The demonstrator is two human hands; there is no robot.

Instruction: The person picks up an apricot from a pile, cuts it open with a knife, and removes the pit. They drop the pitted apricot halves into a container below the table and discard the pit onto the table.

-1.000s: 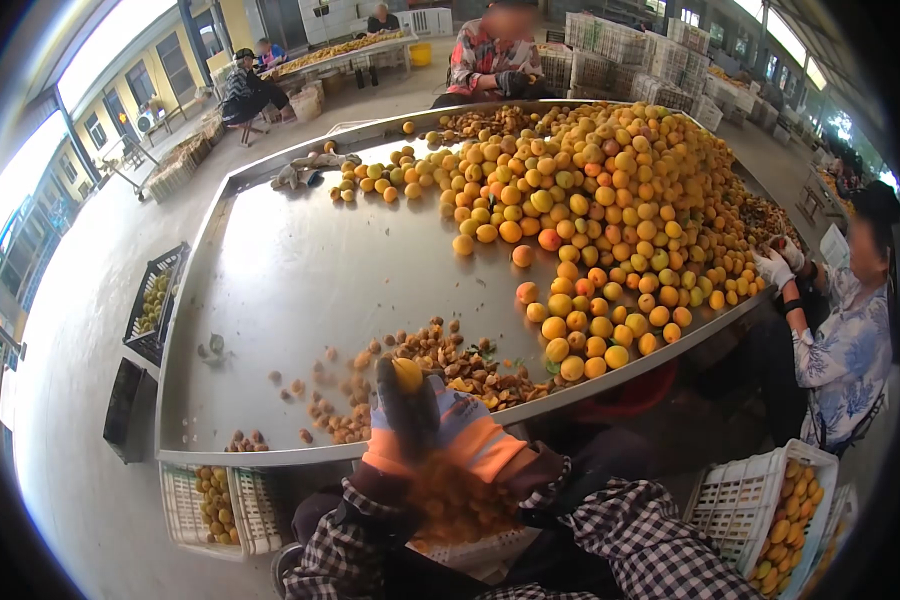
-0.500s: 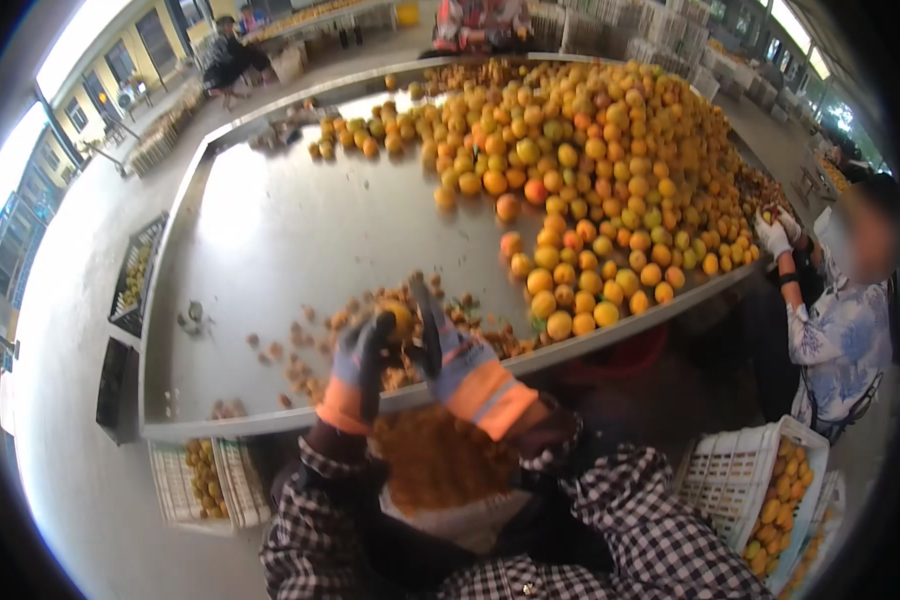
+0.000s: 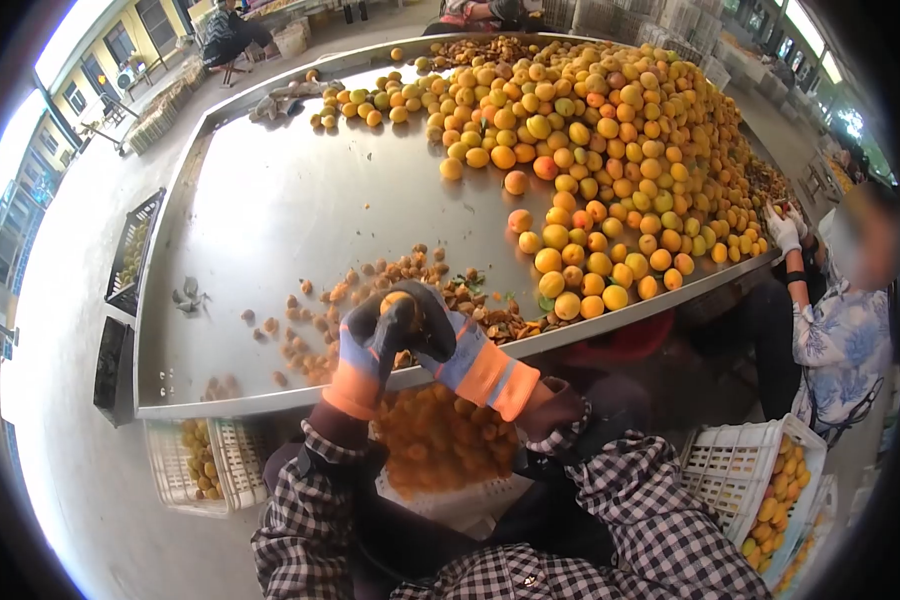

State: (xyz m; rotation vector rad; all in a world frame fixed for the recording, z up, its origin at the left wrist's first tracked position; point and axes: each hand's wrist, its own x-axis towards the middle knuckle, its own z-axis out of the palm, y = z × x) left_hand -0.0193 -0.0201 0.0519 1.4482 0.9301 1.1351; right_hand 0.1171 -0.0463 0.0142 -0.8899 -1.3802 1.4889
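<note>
Grey metal shows bare on the table (image 3: 290, 200) across the middle of the frame, glare whitening its upper left. Just below centre, over the near edge, the left hand (image 3: 368, 340) has its gloved fingers curled around a fruit (image 3: 397, 302), of which only a small orange patch shows. The right hand (image 3: 462, 350) comes in from the right, fingers bent against the left; how firmly they grip is hidden. For good handling, I judge, both hands should bear on the fruit evenly, firm enough that it cannot slip, light enough not to crush it. Just beyond the fingers lie brown stones (image 3: 418, 262), with torn pieces (image 3: 498, 318) to their right. At lower centre, a blurred orange-brown mass (image 3: 445, 440) sits beneath the table's edge. Farther out, the heap (image 3: 620, 150) covers the upper right, and near the right edge a co-worker's white-gloved hands (image 3: 788, 230) work beside it.
</note>
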